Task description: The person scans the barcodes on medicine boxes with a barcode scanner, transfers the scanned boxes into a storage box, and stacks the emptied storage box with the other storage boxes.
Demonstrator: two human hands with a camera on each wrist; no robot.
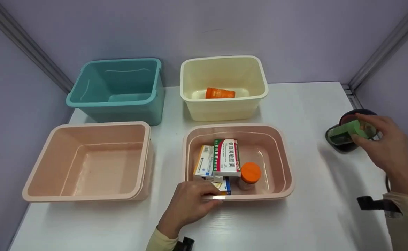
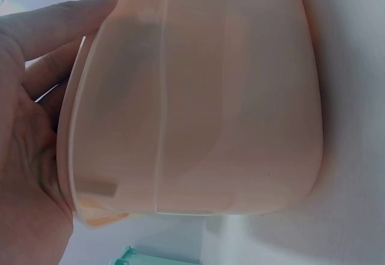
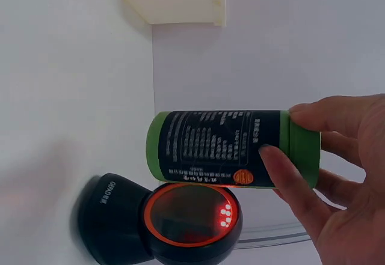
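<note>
My right hand (image 1: 390,143) grips a green bottle with a dark printed label (image 3: 222,148) by its capped end. It holds the bottle sideways over a black desktop scanner (image 3: 192,217), whose round window glows red. At the near rim of the right pink bin (image 1: 238,197), my left hand (image 1: 193,200) pinches the edge, thumb outside and fingers over the inside. Within that bin lie a white-green medicine box (image 1: 226,157), a white-yellow box (image 1: 205,160), a partly hidden blue-white box (image 1: 224,186) and a bottle with an orange cap (image 1: 251,173).
A second pink bin (image 1: 85,197) stands on the left. Behind it is a teal bin (image 1: 120,104). The cream bin (image 1: 224,111) at the back holds an orange bottle (image 1: 220,93). Purple-grey walls enclose the white table (image 1: 305,115).
</note>
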